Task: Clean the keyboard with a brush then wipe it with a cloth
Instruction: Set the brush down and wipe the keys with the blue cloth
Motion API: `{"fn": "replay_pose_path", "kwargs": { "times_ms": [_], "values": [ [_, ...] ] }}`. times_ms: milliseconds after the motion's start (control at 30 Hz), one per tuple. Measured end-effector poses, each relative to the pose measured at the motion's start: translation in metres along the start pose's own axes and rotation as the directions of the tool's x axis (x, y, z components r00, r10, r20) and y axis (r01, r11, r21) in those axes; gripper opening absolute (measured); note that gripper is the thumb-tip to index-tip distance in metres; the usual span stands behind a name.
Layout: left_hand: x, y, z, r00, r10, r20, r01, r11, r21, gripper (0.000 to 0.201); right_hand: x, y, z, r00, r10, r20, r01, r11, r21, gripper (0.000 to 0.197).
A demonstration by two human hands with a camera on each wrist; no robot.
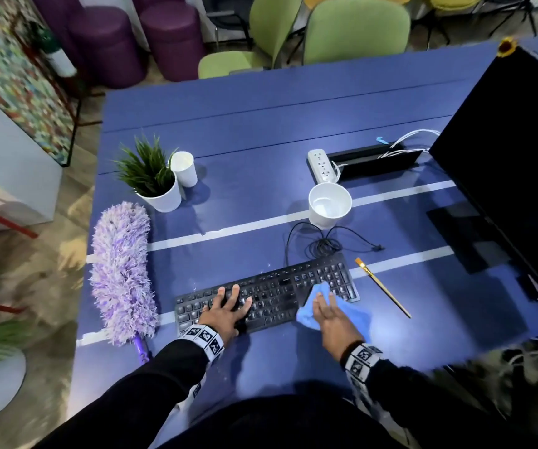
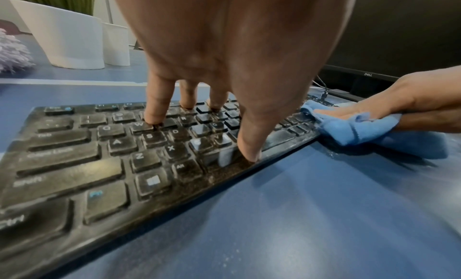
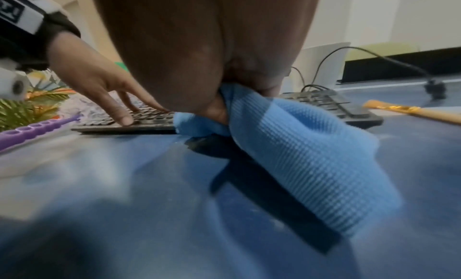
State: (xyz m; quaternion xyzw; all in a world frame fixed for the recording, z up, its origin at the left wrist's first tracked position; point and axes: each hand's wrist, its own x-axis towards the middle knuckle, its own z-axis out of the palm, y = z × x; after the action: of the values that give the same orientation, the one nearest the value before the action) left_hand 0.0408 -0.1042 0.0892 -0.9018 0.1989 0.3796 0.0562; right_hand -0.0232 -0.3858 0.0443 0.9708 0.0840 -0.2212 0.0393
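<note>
A dusty black keyboard (image 1: 277, 294) lies near the front edge of the blue table (image 1: 261, 124). My left hand (image 1: 230, 303) presses flat on its left half, fingers (image 2: 157, 105) straight and spread on the keys. My right hand (image 1: 327, 311) holds a blue cloth (image 1: 353, 314) at the keyboard's right front edge. Its fingers lie on top of the cloth (image 2: 349, 131) and the thumb is tucked into the cloth's (image 3: 299, 145) folds. A thin yellow-handled brush (image 1: 382, 286) lies loose on the table, right of the keyboard.
A purple fluffy duster (image 1: 121, 270) lies left of the keyboard. Behind stand a potted plant (image 1: 160, 196), a paper cup (image 1: 185, 170) and a white cup (image 1: 329, 205). The coiled keyboard cable (image 1: 322, 244), a power strip (image 1: 321, 165) and a black monitor (image 1: 514, 157) are at the right.
</note>
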Motion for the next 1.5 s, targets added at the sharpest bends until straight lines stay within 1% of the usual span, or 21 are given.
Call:
{"fn": "replay_pose_path", "kwargs": {
  "times_ms": [33, 100, 233, 300, 333, 400, 500, 600, 667, 700, 733, 800, 900, 1000, 1067, 1133, 1233, 1300, 1367, 1433, 1500],
  "values": [
    [0.000, 0.000, -0.001, 1.000, 0.003, 0.003, -0.003, 1.000, -0.004, 0.080, 0.004, -0.011, 0.007, 0.996, -0.094, 0.013, 0.095, 0.992, -0.079, 0.057],
    [0.001, -0.001, -0.001, 1.000, 0.008, 0.009, -0.008, 1.000, -0.007, 0.080, 0.003, -0.014, 0.006, 0.979, -0.184, 0.092, 0.194, 0.974, -0.114, 0.064],
    [0.000, -0.002, 0.000, 1.000, -0.001, 0.011, 0.001, 1.000, -0.007, 0.081, -0.005, 0.016, -0.001, 0.996, -0.039, 0.084, 0.036, 0.999, 0.037, 0.089],
    [0.000, 0.000, 0.000, 1.000, -0.009, 0.000, 0.009, 1.000, -0.011, 0.082, 0.002, 0.008, -0.001, 0.998, 0.035, 0.054, -0.038, 0.998, 0.042, 0.074],
    [-0.001, 0.000, 0.000, 1.000, -0.010, -0.005, 0.010, 1.000, -0.010, 0.083, 0.004, -0.004, -0.005, 0.999, 0.005, 0.033, -0.005, 1.000, -0.011, 0.065],
    [-0.001, 0.001, -0.001, 1.000, -0.009, -0.008, 0.009, 1.000, -0.015, 0.083, 0.005, -0.031, -0.010, 0.987, -0.144, 0.065, 0.149, 0.985, -0.082, 0.069],
    [-0.001, 0.000, -0.001, 1.000, -0.002, -0.014, 0.001, 1.000, -0.025, 0.082, -0.002, -0.018, -0.009, 0.985, -0.173, 0.010, 0.173, 0.981, -0.084, 0.071],
    [-0.002, 0.000, -0.002, 1.000, 0.001, -0.008, -0.001, 1.000, -0.026, 0.082, -0.006, 0.028, -0.003, 0.999, 0.037, 0.017, -0.037, 0.998, 0.042, 0.064],
    [-0.003, 0.000, -0.003, 1.000, 0.002, -0.011, -0.002, 0.999, -0.035, 0.082, -0.003, 0.033, -0.020, 0.990, 0.132, 0.047, -0.138, 0.978, 0.155, 0.089],
    [-0.004, 0.000, -0.005, 1.000, 0.005, -0.011, -0.005, 0.999, -0.036, 0.081, -0.003, 0.028, -0.038, 0.985, 0.169, 0.045, -0.174, 0.968, 0.180, 0.091],
    [-0.004, 0.000, -0.005, 1.000, 0.009, -0.011, -0.010, 0.999, -0.035, 0.081, 0.002, 0.023, -0.039, 0.968, 0.249, -0.012, -0.241, 0.946, 0.219, 0.085],
    [-0.005, 0.001, -0.006, 1.000, 0.011, -0.014, -0.011, 0.999, -0.032, 0.081, 0.014, 0.010, -0.046, 0.937, 0.348, 0.034, -0.345, 0.903, 0.257, 0.072],
    [-0.008, 0.001, -0.007, 1.000, 0.010, -0.019, -0.010, 1.000, -0.005, 0.080, 0.004, -0.017, -0.054, 0.983, 0.176, 0.050, -0.178, 0.983, 0.038, 0.064],
    [-0.010, -0.003, -0.003, 0.996, 0.049, -0.074, -0.052, 0.998, -0.041, 0.080, -0.006, -0.016, -0.051, 0.998, -0.028, 0.061, 0.022, 0.995, 0.101, 0.062],
    [-0.016, -0.014, 0.004, 0.986, 0.081, -0.149, -0.101, 0.985, -0.138, 0.083, -0.001, -0.009, -0.073, 0.996, 0.086, -0.027, -0.071, 0.933, 0.352, 0.054],
    [-0.026, -0.031, 0.013, 0.967, 0.007, -0.255, -0.076, 0.962, -0.261, 0.085, 0.011, -0.004, -0.091, 0.946, 0.319, -0.062, -0.225, 0.781, 0.582, 0.059],
    [-0.042, -0.062, 0.024, 0.931, -0.157, -0.330, 0.065, 0.959, -0.275, 0.072, 0.024, -0.019, -0.103, 0.903, 0.418, -0.099, -0.278, 0.744, 0.608, 0.054],
    [-0.050, -0.074, 0.030, 0.957, -0.133, -0.258, 0.075, 0.973, -0.220, 0.065, 0.034, -0.046, -0.103, 0.959, 0.279, -0.048, -0.226, 0.858, 0.462, 0.054],
    [-0.053, -0.075, 0.034, 0.980, -0.072, -0.185, 0.041, 0.986, -0.162, 0.063, 0.043, -0.085, -0.095, 0.998, 0.060, 0.003, -0.058, 0.960, 0.275, 0.061],
    [-0.054, -0.075, 0.038, 0.986, -0.052, -0.155, 0.032, 0.991, -0.129, 0.063, 0.048, -0.119, -0.086, 0.984, -0.173, 0.043, 0.161, 0.967, 0.198, 0.072],
    [-0.056, -0.075, 0.039, 0.987, -0.049, -0.156, 0.029, 0.992, -0.126, 0.062, 0.048, -0.129, -0.083, 0.953, -0.300, 0.039, 0.289, 0.941, 0.177, 0.075]
  ]
}}
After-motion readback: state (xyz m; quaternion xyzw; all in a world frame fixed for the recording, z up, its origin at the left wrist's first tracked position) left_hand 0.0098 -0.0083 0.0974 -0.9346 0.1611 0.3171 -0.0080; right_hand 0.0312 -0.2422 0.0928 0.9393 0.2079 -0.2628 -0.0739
